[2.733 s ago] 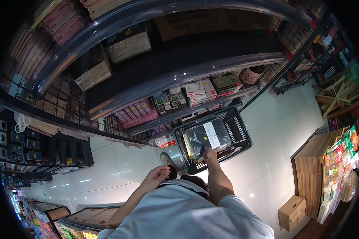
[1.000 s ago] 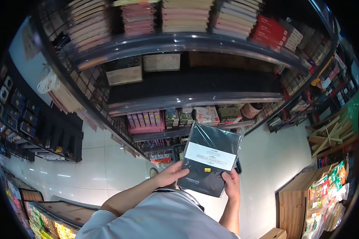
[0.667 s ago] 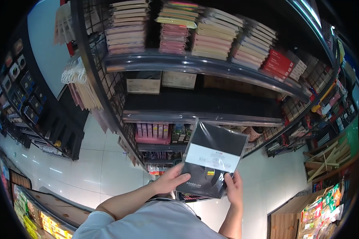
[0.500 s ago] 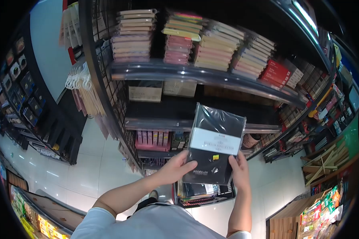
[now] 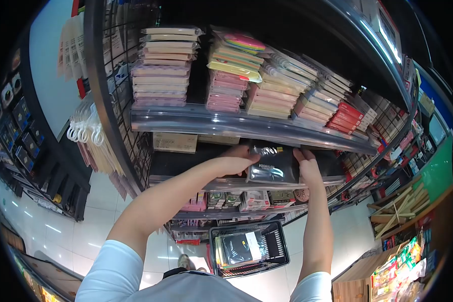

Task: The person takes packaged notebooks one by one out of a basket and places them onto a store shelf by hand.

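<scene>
A black notebook [image 5: 274, 166] in clear plastic wrap is between my two hands, partly inside the dark middle shelf [image 5: 178, 161]. My left hand [image 5: 238, 160] grips its left edge, the thumb on top and the fingers partly in shadow. On its right edge my right hand [image 5: 307, 163] is closed in the same way. The notebook's far part is hidden beneath the shelf above. To the left on the same shelf lie boxed notebooks [image 5: 174, 142] with pale bands.
Stacks of wrapped notebooks [image 5: 161, 80] and red boxes [image 5: 345, 118] line the upper shelf. Below, a black basket [image 5: 286, 251] on the floor holds another wrapped black notebook [image 5: 239, 247]. White hangers [image 5: 85, 132] hang at the left; wooden sticks [image 5: 402, 214] stand at the right.
Both hands have carried the notebook forward from in front of my body into the middle shelf. Earlier, my right hand was at the basket. The view has shifted, and the basket shows fully again.
</scene>
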`<state>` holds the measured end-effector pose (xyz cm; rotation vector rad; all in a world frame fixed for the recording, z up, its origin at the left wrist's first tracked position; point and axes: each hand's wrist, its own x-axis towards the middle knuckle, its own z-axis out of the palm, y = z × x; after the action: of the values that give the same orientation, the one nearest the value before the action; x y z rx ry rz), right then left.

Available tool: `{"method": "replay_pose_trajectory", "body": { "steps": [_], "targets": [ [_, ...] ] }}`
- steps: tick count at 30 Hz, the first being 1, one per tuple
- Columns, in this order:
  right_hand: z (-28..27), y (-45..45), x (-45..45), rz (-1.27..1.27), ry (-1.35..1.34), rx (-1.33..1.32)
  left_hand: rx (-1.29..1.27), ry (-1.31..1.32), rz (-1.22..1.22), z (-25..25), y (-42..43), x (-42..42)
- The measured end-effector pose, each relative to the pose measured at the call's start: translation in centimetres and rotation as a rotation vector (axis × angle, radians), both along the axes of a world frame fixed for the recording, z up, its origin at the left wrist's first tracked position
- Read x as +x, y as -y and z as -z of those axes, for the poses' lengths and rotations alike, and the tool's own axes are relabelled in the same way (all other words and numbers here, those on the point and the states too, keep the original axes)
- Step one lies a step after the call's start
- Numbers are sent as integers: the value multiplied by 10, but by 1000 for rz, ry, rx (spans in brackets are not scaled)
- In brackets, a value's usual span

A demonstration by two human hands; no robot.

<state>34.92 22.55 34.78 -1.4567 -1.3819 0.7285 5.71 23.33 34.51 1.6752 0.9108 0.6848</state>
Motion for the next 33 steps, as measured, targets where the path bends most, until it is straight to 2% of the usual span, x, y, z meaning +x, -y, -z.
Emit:
{"method": "replay_pose_trajectory", "body": {
  "steps": [1,3,4,6,8,10,15,19,25,28,32,33],
  "targets": [
    [0,-14,3,-137,-101,21,36,-63,2,-3,-13,2],
    [23,-58,28,-69,296,120,126,-158,14,4,-42,8],
    [37,-79,40,-32,493,165,133,-208,-57,6,-51,12],
    [58,-112,56,-104,284,216,165,-267,-112,16,-81,26],
    [70,-136,64,-146,133,253,526,-343,-186,32,-96,25],
    [75,-150,58,-128,146,279,687,-387,-196,37,-93,24],
    [66,-178,36,64,540,342,622,-437,-76,26,-45,25],
    [58,-187,21,162,768,350,848,-601,-13,43,-44,27],
    [65,-176,18,175,942,376,905,-793,-77,43,-42,28],
    [77,-157,19,111,1002,420,1057,-894,-99,52,-43,29],
    [92,-123,1,26,1067,539,1021,-904,-73,57,-37,26],
    [75,-106,-12,-12,938,508,1025,-960,-45,48,-31,25]
  ]
}}
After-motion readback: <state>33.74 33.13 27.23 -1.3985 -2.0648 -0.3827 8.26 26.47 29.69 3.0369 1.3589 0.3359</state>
